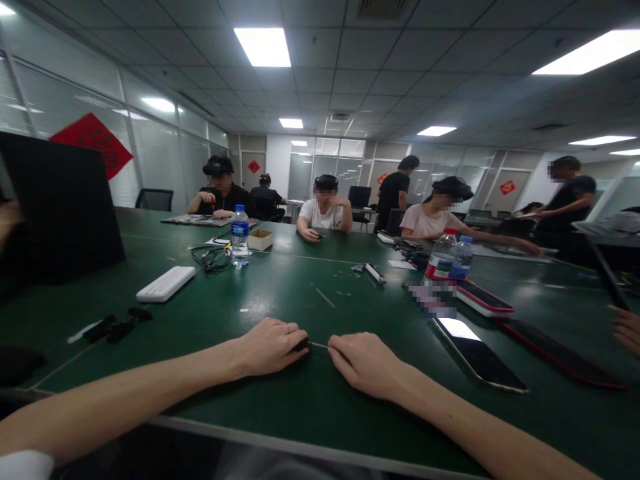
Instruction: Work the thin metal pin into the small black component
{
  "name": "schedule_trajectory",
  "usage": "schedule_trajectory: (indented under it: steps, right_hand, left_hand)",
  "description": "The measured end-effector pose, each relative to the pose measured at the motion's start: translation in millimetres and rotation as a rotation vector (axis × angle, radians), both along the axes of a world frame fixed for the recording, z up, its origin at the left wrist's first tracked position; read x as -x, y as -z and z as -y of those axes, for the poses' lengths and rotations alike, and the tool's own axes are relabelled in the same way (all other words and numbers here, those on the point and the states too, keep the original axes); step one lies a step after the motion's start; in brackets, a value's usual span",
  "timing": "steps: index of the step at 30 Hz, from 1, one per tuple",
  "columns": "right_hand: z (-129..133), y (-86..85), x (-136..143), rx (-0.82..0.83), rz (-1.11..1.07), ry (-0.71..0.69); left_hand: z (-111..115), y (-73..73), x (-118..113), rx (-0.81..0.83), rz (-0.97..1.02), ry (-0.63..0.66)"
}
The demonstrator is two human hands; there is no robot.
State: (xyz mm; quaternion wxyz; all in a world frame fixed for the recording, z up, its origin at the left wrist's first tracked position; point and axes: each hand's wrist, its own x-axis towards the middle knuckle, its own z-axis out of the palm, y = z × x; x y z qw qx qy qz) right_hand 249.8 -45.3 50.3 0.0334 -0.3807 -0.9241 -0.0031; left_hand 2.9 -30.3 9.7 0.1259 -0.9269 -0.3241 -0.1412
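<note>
My left hand (273,347) rests on the green table with its fingers curled around a small black object (301,345), mostly hidden under the fingers. A ring sits on one of that hand's fingers. From the black object a thin pale rod (319,345) reaches across the short gap to my right hand. My right hand (365,363) is closed, thumb pressed to the fingers, at the other end of the rod; what lies inside it is hidden. A smartphone (477,353) with a partly lit screen lies to its right.
A water bottle (240,235), a small cardboard box (261,239), cables (213,257) and a white power strip-like block (166,284) stand or lie left. Two more bottles (441,255) and red-edged phones (484,297) are right. Several people sit opposite; another person's hand (627,328) is far right.
</note>
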Motion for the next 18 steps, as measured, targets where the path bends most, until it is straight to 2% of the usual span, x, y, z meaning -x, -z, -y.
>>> schedule_trajectory:
  steps: [18]
  right_hand:
    - [-2.0,4.4,-2.3,-0.048,0.004,-0.009]
  left_hand:
    - [1.5,-1.7,-0.8,-0.008,-0.018,-0.017]
